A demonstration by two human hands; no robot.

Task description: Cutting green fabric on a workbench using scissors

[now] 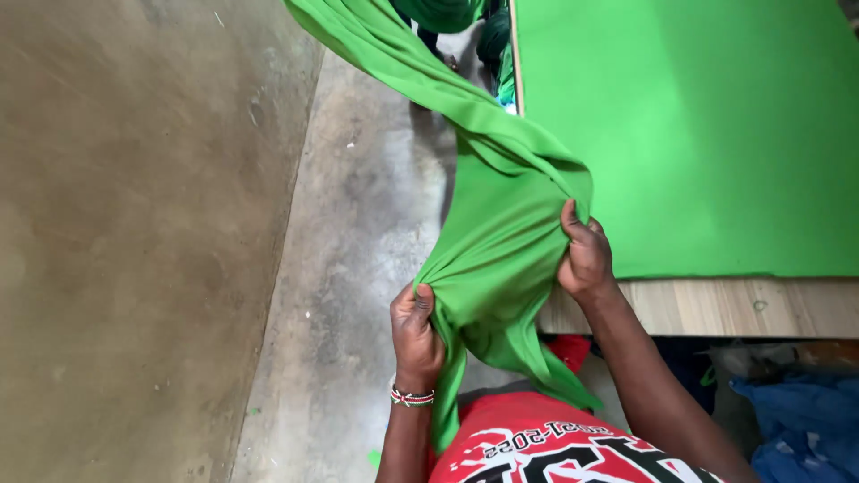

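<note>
Nearest to the camera, a red shirt (pixel 537 443) with black and white print, at the bottom edge. Just above it on the left, the left hand (pixel 416 331), with a beaded bracelet (pixel 412 396) in red, white and black around the wrist, fingers closed tight on a bunched edge of the green fabric (pixel 501 241). A little farther and to the right, the right hand (pixel 586 255), fingers also clenched on a gathered fold of the same cloth, just beside the near edge of the wooden table (pixel 716 309). Between the two hands, the fabric hanging in a loose curve, with one end falling down in front of the shirt. From the right hand, the cloth stretching up and far to the left as a long band over the concrete floor (pixel 358 224), toward the top edge of the view. On the table top, another flat spread of green cloth (pixel 698 134), covering nearly all of it. Under the table at the right, some blue material (pixel 805 429), partly in shadow. At the left, a brown, rough wall surface (pixel 134 224).
</note>
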